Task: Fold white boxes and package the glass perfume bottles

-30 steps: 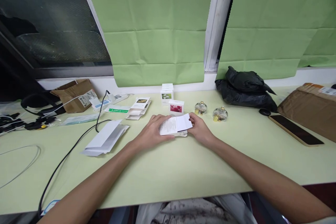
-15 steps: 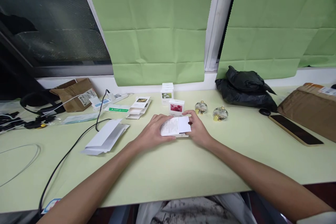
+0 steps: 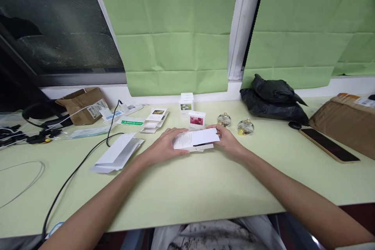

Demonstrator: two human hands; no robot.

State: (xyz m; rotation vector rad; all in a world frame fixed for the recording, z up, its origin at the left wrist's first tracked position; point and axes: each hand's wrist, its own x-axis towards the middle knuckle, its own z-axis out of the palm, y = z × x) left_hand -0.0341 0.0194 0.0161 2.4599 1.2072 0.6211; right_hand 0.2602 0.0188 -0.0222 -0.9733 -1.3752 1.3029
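Note:
A small white carton (image 3: pixel 183 140) with fine grey print lies on its side between my hands, just above the table. My left hand (image 3: pixel 167 143) is wrapped around its left end, thumb along the near edge. On the right, a plain white cardboard part (image 3: pixel 206 136) sticks out of the carton, with a dark gap below it. My right hand (image 3: pixel 227 141) pinches its far right corner; whether it is a flap or an insert I cannot tell. Just behind stands a white box with a pink flower picture (image 3: pixel 197 119).
Two round glass bottles with gold parts (image 3: pixel 245 127) stand to the right. Several white boxes (image 3: pixel 186 105) line up at the back. Flattened cartons (image 3: pixel 117 154) and a black cable (image 3: pixel 79 170) lie left. A phone (image 3: pixel 329 145), black bag (image 3: pixel 274 99) and brown parcel (image 3: pixel 345 123) are at right.
My right hand has moved right, and more of the plain white part shows outside the carton. My left hand has shifted slightly left with the printed carton.

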